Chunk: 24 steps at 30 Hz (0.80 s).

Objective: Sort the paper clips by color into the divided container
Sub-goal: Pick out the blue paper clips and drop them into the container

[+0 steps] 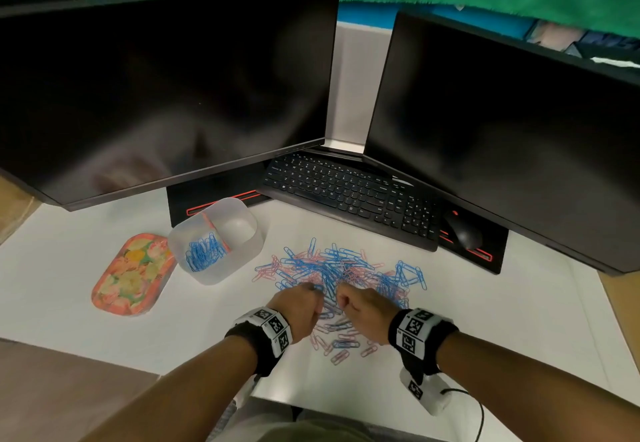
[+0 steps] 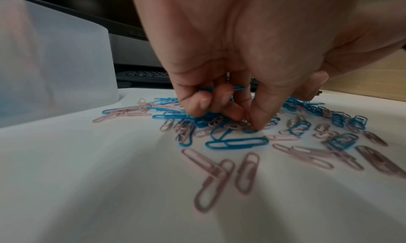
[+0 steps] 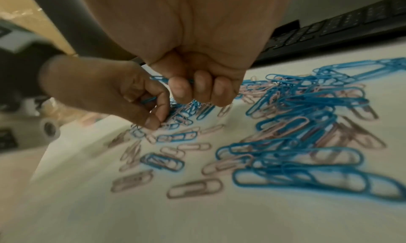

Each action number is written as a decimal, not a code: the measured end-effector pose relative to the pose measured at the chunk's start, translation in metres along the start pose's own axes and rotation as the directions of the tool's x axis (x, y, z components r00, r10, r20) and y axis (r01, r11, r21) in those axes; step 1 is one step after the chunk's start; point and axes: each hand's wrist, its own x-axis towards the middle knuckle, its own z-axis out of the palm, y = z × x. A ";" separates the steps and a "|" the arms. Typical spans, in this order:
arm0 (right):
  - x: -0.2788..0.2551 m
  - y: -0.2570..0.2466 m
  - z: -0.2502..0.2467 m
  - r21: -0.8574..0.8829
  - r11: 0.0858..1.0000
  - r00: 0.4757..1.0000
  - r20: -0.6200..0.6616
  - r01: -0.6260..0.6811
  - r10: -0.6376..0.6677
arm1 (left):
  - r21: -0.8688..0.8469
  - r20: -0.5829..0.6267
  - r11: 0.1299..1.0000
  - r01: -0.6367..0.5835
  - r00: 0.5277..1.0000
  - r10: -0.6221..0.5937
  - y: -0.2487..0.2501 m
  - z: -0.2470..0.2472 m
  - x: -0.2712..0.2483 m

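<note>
Blue and pink paper clips lie mixed in a pile [image 1: 343, 268] on the white sheet. The translucent divided container [image 1: 242, 258] stands left of the pile, with blue clips [image 1: 204, 253] in its left compartment; its right compartment looks empty. Both hands hover over the pile's near edge, close together. My left hand [image 1: 313, 289] holds blue clips [image 2: 219, 89] in its curled fingers, while thumb and forefinger [image 2: 246, 122] pinch down into the pile. My right hand [image 1: 341, 298] is curled round blue clips [image 3: 163, 79], its fingertips [image 3: 180, 92] just above the pile.
A floral lid [image 1: 133, 273] lies left of the container. A black keyboard [image 1: 349, 196] and mouse [image 1: 464, 232] sit behind the pile, under two dark monitors [image 1: 166, 88]. Loose pink clips [image 1: 341, 346] are scattered between my wrists.
</note>
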 end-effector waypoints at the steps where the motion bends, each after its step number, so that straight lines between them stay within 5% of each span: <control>1: -0.002 -0.001 0.001 -0.065 0.998 1.000 0.029 0.008 -0.007 | 0.005 -0.003 1.000 0.002 1.000 -0.002 0.000 0.000 0.000; 8: -0.007 0.005 0.006 -0.360 0.928 0.995 0.074 0.096 -0.074 | 0.068 0.027 0.998 0.004 1.000 -0.006 0.004 0.000 0.000; 17: -0.003 0.004 0.002 -0.355 0.934 0.994 0.107 0.039 -0.001 | 0.048 0.043 0.999 0.018 0.999 -0.020 0.006 0.000 0.002; 24: -0.004 0.003 -0.007 -0.281 0.959 0.988 0.150 0.015 0.028 | -0.219 -0.016 0.972 0.081 0.996 -0.087 -0.003 0.001 0.003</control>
